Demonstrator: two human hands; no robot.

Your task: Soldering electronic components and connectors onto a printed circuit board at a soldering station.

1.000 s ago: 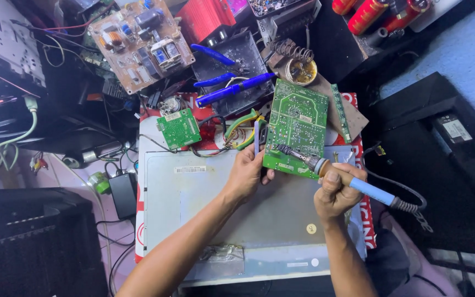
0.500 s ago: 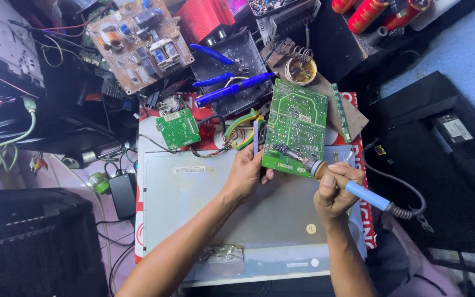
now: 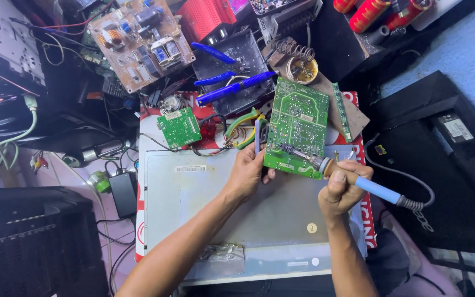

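The left hand [image 3: 248, 175] pinches a slim blue-handled tool [image 3: 257, 136] at the green rectangular circuit board's [image 3: 298, 127] nine o'clock edge; at four o'clock, the right hand [image 3: 339, 190] grips a blue-handled soldering iron [image 3: 358, 184], tip on the board, soldering apparently mid-joint.

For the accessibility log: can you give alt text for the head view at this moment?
The right hand holds a blue-handled soldering iron with its tip on a green circuit board, which the left hand steadies on a grey metal panel, amid scattered boards and tools.
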